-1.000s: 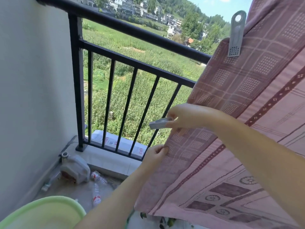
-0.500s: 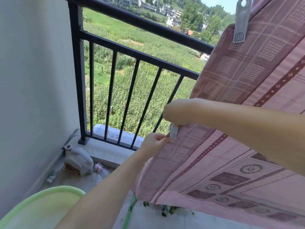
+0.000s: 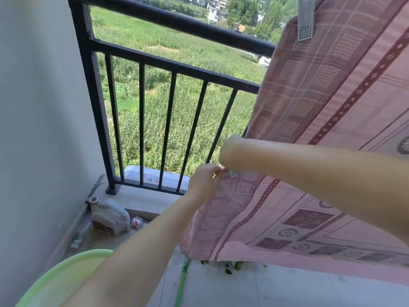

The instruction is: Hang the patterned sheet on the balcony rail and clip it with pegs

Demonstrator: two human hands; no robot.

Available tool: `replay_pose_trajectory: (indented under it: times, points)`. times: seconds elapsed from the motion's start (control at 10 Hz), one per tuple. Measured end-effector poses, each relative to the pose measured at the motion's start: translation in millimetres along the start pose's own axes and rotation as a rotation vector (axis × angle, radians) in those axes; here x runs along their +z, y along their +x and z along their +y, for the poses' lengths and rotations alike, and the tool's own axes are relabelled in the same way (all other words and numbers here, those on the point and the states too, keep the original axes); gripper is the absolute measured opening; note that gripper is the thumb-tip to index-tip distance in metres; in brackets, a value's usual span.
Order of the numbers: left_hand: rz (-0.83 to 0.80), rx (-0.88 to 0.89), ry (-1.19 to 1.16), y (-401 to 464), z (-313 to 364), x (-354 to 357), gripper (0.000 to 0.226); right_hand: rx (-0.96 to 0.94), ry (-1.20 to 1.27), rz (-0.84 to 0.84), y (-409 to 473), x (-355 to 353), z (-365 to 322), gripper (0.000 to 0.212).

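Balcony rail [image 3: 177,21] bears pegged sheet [image 3: 309,107]; green basin [image 3: 66,275] below.

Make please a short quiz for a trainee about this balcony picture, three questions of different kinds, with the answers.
1. True or false: a grey peg already clips the sheet at the top rail.
2. What does the left hand pinch? A) a bar of the railing B) the sheet's edge C) the white jug
3. What colour is the basin at the lower left?

Key: 1 true; 2 B; 3 light green.
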State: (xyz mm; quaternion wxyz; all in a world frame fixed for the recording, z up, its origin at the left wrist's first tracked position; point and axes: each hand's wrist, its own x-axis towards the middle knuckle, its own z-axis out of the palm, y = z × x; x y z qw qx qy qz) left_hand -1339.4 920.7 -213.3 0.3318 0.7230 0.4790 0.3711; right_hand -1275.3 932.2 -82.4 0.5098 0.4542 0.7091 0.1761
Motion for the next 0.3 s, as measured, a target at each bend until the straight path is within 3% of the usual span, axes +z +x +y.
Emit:
replay_pose_trajectory:
  times: [0.1, 0.2, 0.3]
  points:
    - [-0.053, 0.011, 0.007, 0.0, -0.4, -3.8, 0.022, 0.017, -0.002, 0.187, -18.9, 12.0, 5.1, 0.051]
    - [0.078, 0.114, 0.024, -5.4, -3.8, -11.7, 0.029, 0.05, 0.243, 0.501, -56.8, 38.5, 19.9, 0.06]
    - [0.325, 0.335, 0.073, -10.7, 15.5, -22.0, 0.041, 0.201, 0.282, 1.076, -99.5, 77.0, 38.1, 0.042]
